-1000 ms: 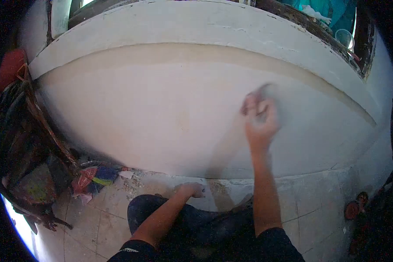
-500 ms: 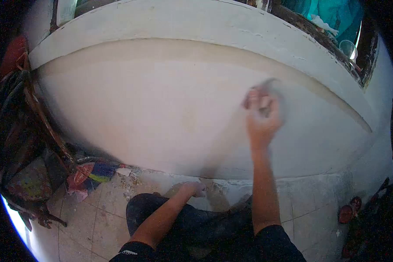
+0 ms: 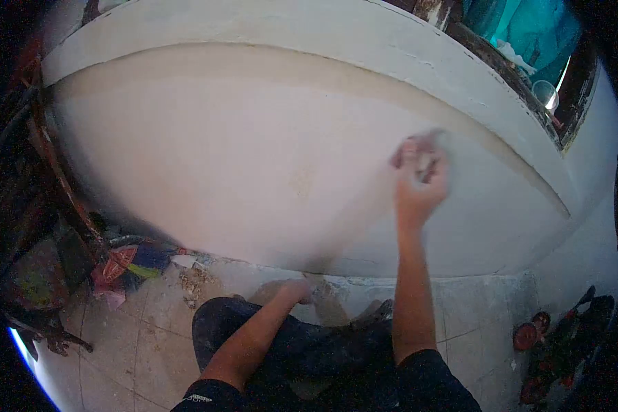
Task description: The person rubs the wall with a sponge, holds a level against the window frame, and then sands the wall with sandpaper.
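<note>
My right hand (image 3: 421, 172) is raised against the pale wall (image 3: 254, 151), right of its middle. Its fingers are curled round something blurred and reddish-grey that I cannot make out, pressed to the wall surface. My left hand (image 3: 297, 291) hangs low near the wall's foot, above my dark-clad knees. Motion and distance leave its fingers too unclear to tell whether it holds anything. A soft shadow of the right arm falls on the wall.
Above runs a white ledge (image 3: 254, 24), with a clear plastic cup (image 3: 545, 95) and teal cloth (image 3: 539, 34) at the upper right. Coloured scraps (image 3: 121, 263) lie on the tiled floor (image 3: 158, 357) at left. Red round objects (image 3: 527, 336) stand at lower right.
The view has shifted slightly. My right hand, still closed, appears a little further right and lower against the wall. My left hand appears slightly further left and higher.
</note>
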A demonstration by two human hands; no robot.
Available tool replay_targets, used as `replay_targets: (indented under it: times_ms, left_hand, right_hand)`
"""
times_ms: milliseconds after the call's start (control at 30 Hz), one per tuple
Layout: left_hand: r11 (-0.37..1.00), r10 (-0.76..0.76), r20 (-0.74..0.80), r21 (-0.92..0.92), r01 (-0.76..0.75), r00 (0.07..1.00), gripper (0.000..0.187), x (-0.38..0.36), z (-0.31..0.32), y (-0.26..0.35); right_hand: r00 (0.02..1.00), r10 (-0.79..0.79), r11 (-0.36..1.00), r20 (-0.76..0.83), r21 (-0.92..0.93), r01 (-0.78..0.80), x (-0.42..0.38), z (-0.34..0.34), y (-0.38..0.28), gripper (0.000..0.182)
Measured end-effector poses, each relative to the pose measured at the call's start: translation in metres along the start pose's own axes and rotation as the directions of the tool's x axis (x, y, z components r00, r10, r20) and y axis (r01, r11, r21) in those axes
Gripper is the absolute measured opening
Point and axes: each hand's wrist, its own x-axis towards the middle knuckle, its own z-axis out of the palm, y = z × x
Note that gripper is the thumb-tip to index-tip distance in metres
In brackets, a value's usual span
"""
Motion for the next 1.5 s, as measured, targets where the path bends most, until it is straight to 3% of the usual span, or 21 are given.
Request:
replay_targets:
  times_ms: [100, 200, 267, 367, 500, 567, 633, 733, 767, 800, 867, 900, 933, 967, 1000, 1067, 1167, 1233, 1333, 1400, 1500]
  left_hand:
    - [0.998, -0.031, -0.075, -0.058, 0.027, 0.997, 0.045, -0.042, -0.035, 0.023]
    - [0.998, -0.056, 0.118, 0.018, 0.054, 0.992, 0.047, -0.027, -0.035, 0.024]
    - [0.998, -0.045, 0.120, 0.036, 0.041, 0.992, 0.047, -0.042, -0.053, 0.031]
    - [1.000, -0.022, 0.129, 0.017, 0.020, 0.991, 0.046, -0.041, -0.051, 0.035]
    - [0.996, 0.072, -0.041, -0.053, -0.074, 0.997, 0.043, -0.026, -0.027, 0.017]
    - [0.996, 0.084, 0.000, -0.005, -0.084, 0.996, 0.043, 0.015, 0.003, -0.001]
    - [0.995, 0.091, 0.045, 0.044, -0.093, 0.995, 0.042, 0.015, 0.001, 0.001]
    - [0.997, -0.065, 0.125, -0.028, 0.069, 0.990, 0.044, -0.032, -0.044, 0.018]
    - [0.999, -0.011, 0.116, -0.040, 0.016, 0.993, 0.045, -0.034, -0.043, 0.017]
    - [0.998, 0.045, 0.105, -0.054, -0.039, 0.993, 0.045, -0.036, -0.043, 0.017]
    - [0.997, -0.039, 0.169, -0.054, 0.049, 0.985, 0.047, -0.059, -0.072, 0.036]
    - [0.990, -0.119, 0.226, -0.047, 0.133, 0.967, 0.049, -0.066, -0.083, 0.043]
    - [0.989, -0.126, 0.231, -0.042, 0.140, 0.965, 0.049, -0.053, -0.072, 0.036]
    - [0.997, -0.068, 0.194, -0.019, 0.073, 0.979, 0.050, -0.032, -0.050, 0.023]
    - [1.000, -0.008, 0.162, 0.006, 0.007, 0.987, 0.052, -0.021, -0.035, 0.014]
    - [0.999, -0.027, 0.178, 0.038, 0.021, 0.984, 0.054, -0.021, -0.031, 0.010]
    - [0.998, -0.028, 0.171, 0.054, 0.019, 0.985, 0.056, -0.022, -0.031, 0.009]
    - [0.999, -0.028, 0.163, 0.050, 0.020, 0.986, 0.057, -0.033, -0.040, 0.011]
    - [0.998, -0.031, 0.166, -0.041, 0.039, 0.986, 0.057, -0.048, -0.058, 0.021]
    - [0.999, -0.026, 0.145, 0.025, 0.023, 0.989, 0.056, -0.039, -0.045, 0.020]
    - [0.997, -0.025, 0.118, -0.073, 0.034, 0.993, 0.052, -0.081, -0.083, 0.047]
  right_hand:
    - [0.977, -0.124, 0.991, 0.174, 0.071, 0.114, -0.046, 0.009, 0.028, 0.022]
    - [0.913, -0.384, 0.920, 0.141, -0.030, 0.391, -0.061, -0.006, 0.055, 0.020]
    - [0.989, 0.138, 0.927, 0.051, 0.344, -0.148, -0.047, -0.024, 0.061, 0.013]
    - [0.994, 0.100, 0.994, -0.037, -0.029, -0.102, 0.005, -0.033, 0.053, 0.019]
    - [0.991, -0.114, 0.989, -0.064, 0.084, 0.119, 0.004, 0.006, 0.007, 0.022]
    - [0.966, -0.235, 0.960, 0.108, -0.127, 0.248, -0.031, 0.027, 0.011, 0.018]
    - [0.862, -0.452, 0.892, 0.228, 0.097, 0.442, -0.059, 0.035, 0.019, 0.015]
    - [0.850, -0.499, 0.860, 0.169, -0.027, 0.510, -0.075, 0.005, 0.039, 0.015]
    - [0.976, -0.158, 0.961, 0.151, 0.250, 0.117, -0.080, -0.001, 0.060, 0.016]
    - [0.953, 0.191, 0.824, 0.237, 0.489, -0.287, -0.077, -0.007, 0.080, 0.016]
    - [0.992, -0.109, 0.985, -0.066, -0.141, 0.098, -0.036, -0.037, 0.062, 0.018]
    - [0.993, -0.101, 0.986, -0.064, -0.140, 0.091, -0.019, -0.037, 0.049, 0.018]
    - [0.991, 0.031, 0.992, -0.132, 0.127, -0.014, 0.000, -0.032, 0.038, 0.017]
    - [0.970, 0.180, 0.916, -0.165, 0.389, -0.104, 0.009, -0.028, 0.036, 0.016]
    - [0.966, 0.197, 0.913, -0.168, 0.390, -0.118, 0.004, -0.021, 0.040, 0.016]
    - [0.991, -0.076, 0.992, -0.112, -0.113, 0.064, -0.016, -0.002, 0.040, 0.018]
    - [0.923, -0.382, 0.889, 0.039, -0.257, 0.379, -0.054, -0.006, 0.039, 0.020]
    - [0.960, -0.205, 0.978, 0.188, 0.076, 0.194, -0.089, -0.006, 0.077, 0.018]
    - [0.981, 0.186, 0.982, 0.060, -0.037, -0.184, -0.080, -0.038, 0.118, 0.013]
    - [0.982, 0.185, 0.982, -0.029, -0.017, -0.186, -0.039, -0.054, 0.090, 0.013]
    - [0.964, 0.209, 0.937, -0.167, 0.317, -0.148, -0.014, -0.034, 0.083, 0.016]
